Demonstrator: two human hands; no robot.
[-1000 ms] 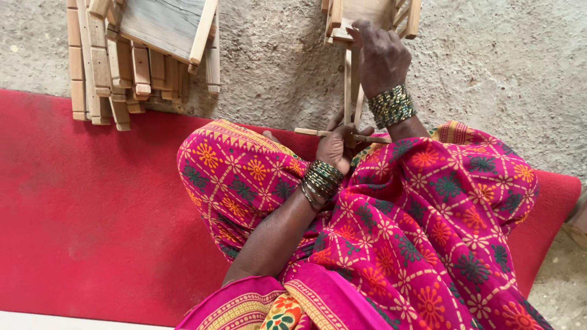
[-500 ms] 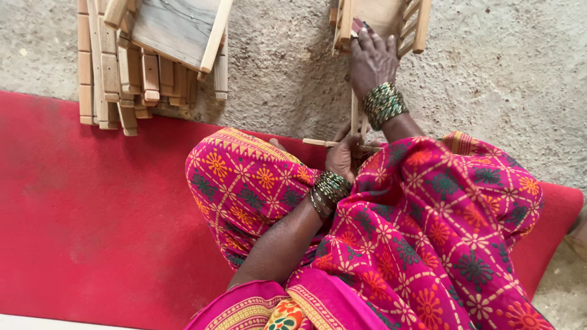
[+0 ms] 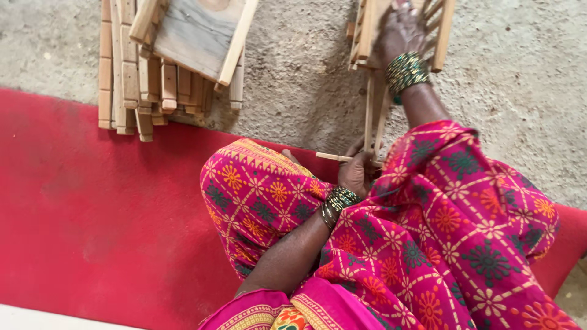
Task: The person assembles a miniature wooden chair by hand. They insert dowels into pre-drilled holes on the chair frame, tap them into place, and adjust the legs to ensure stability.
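At the top edge of my view, my right hand (image 3: 400, 30) rests on a small wooden frame (image 3: 443, 36) of pale slats; the frame is cut off above, so I cannot tell its full shape, and whether my fingers curl around a slat or only press on it stays hidden. Two thin wooden rods (image 3: 374, 113) run down from it toward my lap. My left hand (image 3: 356, 174) sits between my knees, closed around the lower ends of those rods and a short stick (image 3: 333, 157) that pokes out sideways; my fingertips are tucked out of sight. Bangles hide both wrists. To the left, a stack of wooden pieces (image 3: 137, 79) lies half on rough grey concrete (image 3: 520, 91), half on the red mat (image 3: 92, 214), with a flat grey-grained board (image 3: 192, 33) on top, also cut off above.
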